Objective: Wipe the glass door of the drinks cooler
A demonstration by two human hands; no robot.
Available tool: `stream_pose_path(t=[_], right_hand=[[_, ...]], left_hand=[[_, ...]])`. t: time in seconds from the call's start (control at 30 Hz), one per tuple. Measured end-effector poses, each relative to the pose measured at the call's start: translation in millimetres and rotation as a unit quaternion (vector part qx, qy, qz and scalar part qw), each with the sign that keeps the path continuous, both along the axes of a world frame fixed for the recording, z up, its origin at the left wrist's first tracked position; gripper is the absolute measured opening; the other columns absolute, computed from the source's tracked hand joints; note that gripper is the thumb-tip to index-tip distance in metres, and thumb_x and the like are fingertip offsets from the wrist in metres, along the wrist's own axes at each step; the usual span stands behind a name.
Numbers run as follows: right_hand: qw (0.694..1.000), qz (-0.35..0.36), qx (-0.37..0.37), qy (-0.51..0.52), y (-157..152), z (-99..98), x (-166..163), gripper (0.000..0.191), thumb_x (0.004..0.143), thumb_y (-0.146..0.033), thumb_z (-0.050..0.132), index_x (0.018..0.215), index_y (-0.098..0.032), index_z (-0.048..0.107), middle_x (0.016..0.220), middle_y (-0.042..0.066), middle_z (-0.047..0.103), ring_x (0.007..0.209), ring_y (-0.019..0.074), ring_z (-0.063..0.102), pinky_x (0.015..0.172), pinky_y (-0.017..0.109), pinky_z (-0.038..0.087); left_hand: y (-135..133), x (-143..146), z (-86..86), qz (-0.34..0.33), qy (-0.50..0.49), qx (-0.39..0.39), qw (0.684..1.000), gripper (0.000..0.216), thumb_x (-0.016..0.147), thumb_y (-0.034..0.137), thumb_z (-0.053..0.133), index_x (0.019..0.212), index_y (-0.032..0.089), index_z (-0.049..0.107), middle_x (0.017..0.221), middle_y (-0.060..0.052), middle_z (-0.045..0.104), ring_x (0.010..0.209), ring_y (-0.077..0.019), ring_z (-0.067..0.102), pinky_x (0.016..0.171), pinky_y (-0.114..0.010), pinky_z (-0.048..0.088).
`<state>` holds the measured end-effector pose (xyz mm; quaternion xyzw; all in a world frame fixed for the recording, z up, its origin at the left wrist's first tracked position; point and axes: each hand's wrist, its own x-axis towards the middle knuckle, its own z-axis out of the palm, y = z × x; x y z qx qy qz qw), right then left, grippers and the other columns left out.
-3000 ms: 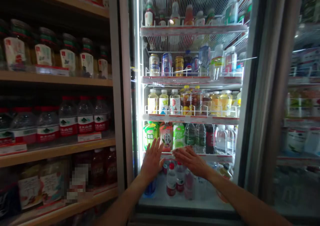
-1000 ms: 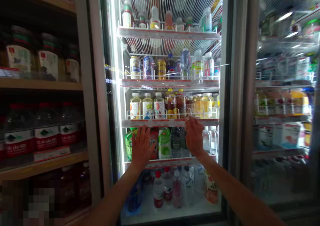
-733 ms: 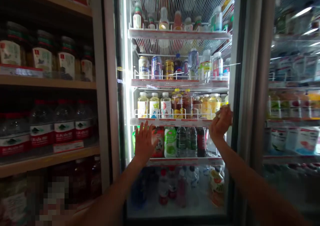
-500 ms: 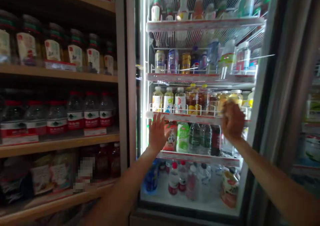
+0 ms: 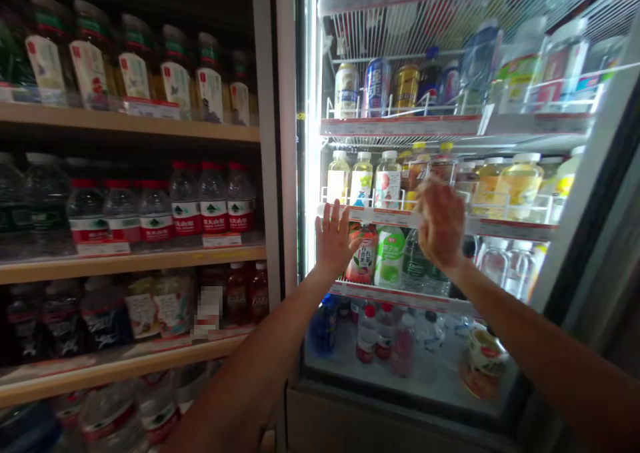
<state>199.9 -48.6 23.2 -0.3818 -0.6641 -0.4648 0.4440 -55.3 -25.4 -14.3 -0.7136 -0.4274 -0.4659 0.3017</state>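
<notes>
In front of a lit drinks cooler, my left hand [image 5: 334, 239] is raised with its fingers stretched up and apart. It overlaps the left end of a shelf edge, beside a red-labelled bottle [image 5: 361, 258]; whether it touches the cooler is unclear. My right hand [image 5: 443, 229] is curled closed before the same shelf, hiding parts of the bottles behind it. Its fingertips are blurred, and what they hold, if anything, cannot be made out. A green-and-white bottle [image 5: 389, 256] stands between the two hands. Small pale-labelled bottles [image 5: 389, 178] are lined up just above.
Cans [image 5: 376, 87] stand on a higher cooler shelf, and yellow jars [image 5: 520, 179] at the right. Red-capped bottles [image 5: 367, 333] and a tub [image 5: 485, 353] occupy the cooler floor. Wooden shelves [image 5: 210, 259] of bottled drinks fill the left side, divided off by a post [image 5: 286, 173].
The view has moved closer to the cooler and tilted downward. My right hand has shifted left, nearer my left hand, which stays spread at the shelf's left end.
</notes>
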Motion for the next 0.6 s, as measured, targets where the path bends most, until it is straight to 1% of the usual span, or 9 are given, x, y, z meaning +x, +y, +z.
stream_pose_path(t=[0.07, 0.1, 0.2, 0.23, 0.27, 0.37, 0.43, 0.53, 0.6], right_hand=[[0.996, -0.001, -0.029, -0.085, 1.1, -1.2, -9.6, 0.065, 0.086, -0.02, 0.037, 0.145, -0.028, 0.011, 0.146, 0.004, 0.033, 0.136, 0.025, 0.025, 0.107, 0.05, 0.024], [0.998, -0.01, -0.011, -0.068, 1.4, 0.4, -13.6, 0.065, 0.086, -0.02, 0.038, 0.145, -0.029, 0.013, 0.145, 0.004, 0.034, 0.135, 0.0249, 0.027, 0.107, 0.05, 0.025], [0.985, -0.053, 0.09, 0.14, 3.1, 9.9, -25.1, 0.063, 0.086, -0.02, 0.034, 0.145, -0.025, 0.012, 0.147, 0.007, 0.029, 0.136, 0.0287, 0.023, 0.105, 0.055, 0.025], [0.977, -0.058, 0.107, 0.174, 3.8, 12.1, -30.1, 0.064, 0.086, -0.019, 0.033, 0.146, -0.024, 0.009, 0.148, 0.008, 0.028, 0.136, 0.0289, 0.022, 0.105, 0.055, 0.025], [0.98, -0.055, 0.105, 0.161, 4.5, 13.1, -35.6, 0.066, 0.086, -0.017, 0.032, 0.146, -0.024, 0.006, 0.148, 0.008, 0.028, 0.136, 0.028, 0.021, 0.106, 0.054, 0.025], [0.997, -0.019, 0.023, -0.065, 5.3, 11.6, -48.0, 0.071, 0.085, -0.016, 0.035, 0.145, -0.028, -0.001, 0.146, 0.003, 0.032, 0.136, 0.0216, 0.024, 0.108, 0.045, 0.026], [0.994, -0.017, 0.006, -0.104, 4.5, 13.7, -47.1, 0.07, 0.086, -0.017, 0.036, 0.145, -0.03, -0.001, 0.145, 0.001, 0.034, 0.136, 0.0209, 0.024, 0.109, 0.045, 0.026], [0.988, -0.053, 0.072, 0.125, 3.0, 21.8, -40.7, 0.065, 0.088, -0.018, 0.031, 0.146, -0.024, 0.002, 0.148, 0.008, 0.027, 0.137, 0.0263, 0.019, 0.106, 0.053, 0.025], [0.982, -0.055, 0.073, 0.166, 2.6, 21.5, -44.4, 0.063, 0.088, -0.018, 0.03, 0.146, -0.022, 0.004, 0.148, 0.009, 0.026, 0.138, 0.0259, 0.019, 0.107, 0.052, 0.025]], left_hand=[[0.6, -4.5, 2.2, -0.01, 0.006, 0.003, 1.0, 0.07, 0.083, 0.047, 0.049, 0.14, 0.017, 0.024, 0.148, -0.015, 0.025, 0.139, -0.028, 0.013, 0.109, -0.052, 0.02], [1.1, -7.2, 4.2, -0.014, 0.003, 0.005, 1.0, 0.069, 0.083, 0.046, 0.049, 0.14, 0.018, 0.024, 0.148, -0.014, 0.025, 0.139, -0.0278, 0.014, 0.109, -0.052, 0.02], [3.2, -14.3, 12.2, -0.018, -0.023, 0.006, 1.0, 0.068, 0.082, 0.044, 0.051, 0.14, 0.019, 0.024, 0.148, -0.014, 0.024, 0.138, -0.0287, 0.016, 0.108, -0.052, 0.021], [3.9, -15.8, 15.0, -0.017, -0.032, 0.005, 0.999, 0.069, 0.082, 0.043, 0.052, 0.14, 0.018, 0.025, 0.148, -0.014, 0.024, 0.138, -0.0294, 0.016, 0.108, -0.052, 0.021], [4.4, -16.9, 17.4, -0.018, -0.037, 0.001, 0.999, 0.069, 0.082, 0.043, 0.053, 0.14, 0.017, 0.026, 0.148, -0.015, 0.023, 0.138, -0.0299, 0.015, 0.108, -0.052, 0.021], [5.1, -19.1, 20.8, -0.019, -0.035, -0.008, 0.999, 0.068, 0.082, 0.043, 0.052, 0.139, 0.016, 0.028, 0.148, -0.016, 0.024, 0.138, -0.0303, 0.015, 0.108, -0.053, 0.02], [5.7, -21.4, 20.1, -0.02, -0.026, -0.01, 0.999, 0.065, 0.083, 0.043, 0.05, 0.138, 0.016, 0.029, 0.148, -0.015, 0.025, 0.138, -0.0299, 0.017, 0.108, -0.053, 0.02], [7.3, -24.6, 18.5, -0.03, -0.021, 0.002, 0.999, 0.063, 0.084, 0.043, 0.05, 0.138, 0.017, 0.03, 0.147, -0.015, 0.026, 0.138, -0.0303, 0.017, 0.107, -0.054, 0.021], [6.9, -22.6, 19.6, -0.051, -0.033, 0.024, 0.998, 0.063, 0.083, 0.042, 0.05, 0.137, 0.017, 0.031, 0.146, -0.016, 0.027, 0.137, -0.0315, 0.018, 0.107, -0.056, 0.022]])
